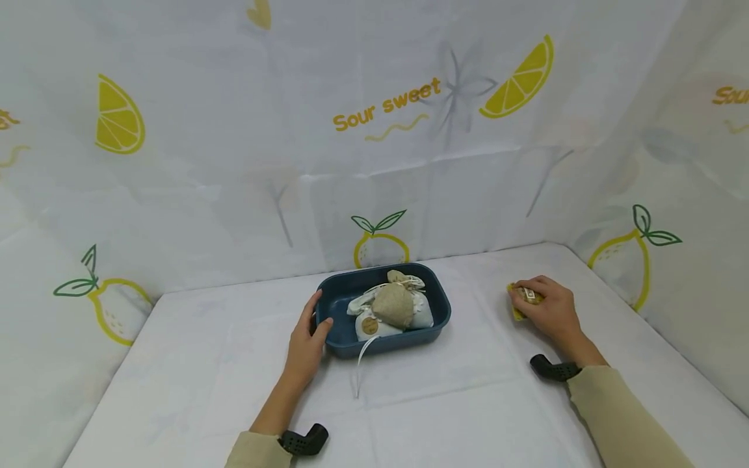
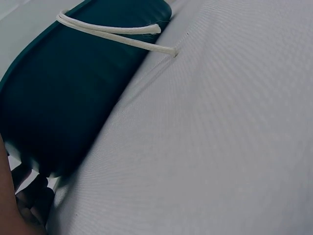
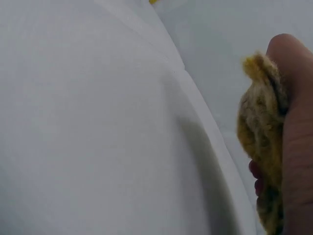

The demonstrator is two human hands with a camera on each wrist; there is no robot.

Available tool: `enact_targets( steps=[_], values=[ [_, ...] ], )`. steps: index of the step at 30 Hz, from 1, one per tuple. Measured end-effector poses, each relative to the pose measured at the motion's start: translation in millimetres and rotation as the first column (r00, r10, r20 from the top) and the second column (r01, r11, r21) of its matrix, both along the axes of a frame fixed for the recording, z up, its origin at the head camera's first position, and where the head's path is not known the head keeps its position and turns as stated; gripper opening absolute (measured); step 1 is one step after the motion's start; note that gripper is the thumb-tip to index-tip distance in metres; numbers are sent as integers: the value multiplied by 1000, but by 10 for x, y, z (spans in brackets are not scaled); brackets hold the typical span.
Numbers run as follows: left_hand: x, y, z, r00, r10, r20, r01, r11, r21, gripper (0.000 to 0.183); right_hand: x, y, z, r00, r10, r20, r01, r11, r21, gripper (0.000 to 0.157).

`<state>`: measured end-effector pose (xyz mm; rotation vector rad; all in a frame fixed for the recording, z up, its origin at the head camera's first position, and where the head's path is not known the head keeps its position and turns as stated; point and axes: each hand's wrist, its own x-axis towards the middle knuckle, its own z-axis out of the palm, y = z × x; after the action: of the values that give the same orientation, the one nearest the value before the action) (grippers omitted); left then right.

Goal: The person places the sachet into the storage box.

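A dark blue plastic basin [image 1: 383,346] stands on the white cloth. My left hand [image 1: 306,341] grips its left end, thumb at the rim and fingers along the outer wall. In the basin lie a beige cloth pouch [image 1: 393,305] and white pouches [image 1: 421,311], one with a round brown patch. A white drawstring [image 2: 112,35] hangs over the near wall. Away to the right, my right hand [image 1: 549,309] holds a small, soft, fuzzy yellow-and-brown thing [image 3: 261,120] between thumb and fingers, close over the cloth; its kind I cannot tell.
White cloth [image 1: 456,403] covers the table. Behind and at the sides hang white sheets [image 1: 234,195] printed with lemons and lettering. Each wrist wears a black device [image 1: 304,441].
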<state>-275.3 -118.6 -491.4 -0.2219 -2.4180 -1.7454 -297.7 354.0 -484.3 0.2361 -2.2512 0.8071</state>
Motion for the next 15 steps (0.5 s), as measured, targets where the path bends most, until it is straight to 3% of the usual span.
enact_targets(
  steps=[6, 15],
  values=[
    [6, -23, 21, 1000, 11, 3, -11, 1000, 2, 59, -3, -304, 178, 988, 62, -144, -59, 998, 22, 20],
    [-9, -3, 4, 1000, 9, 5, -9, 1000, 2, 59, 187, -839, 602, 957, 193, -218, -193, 981, 23, 22]
  ],
)
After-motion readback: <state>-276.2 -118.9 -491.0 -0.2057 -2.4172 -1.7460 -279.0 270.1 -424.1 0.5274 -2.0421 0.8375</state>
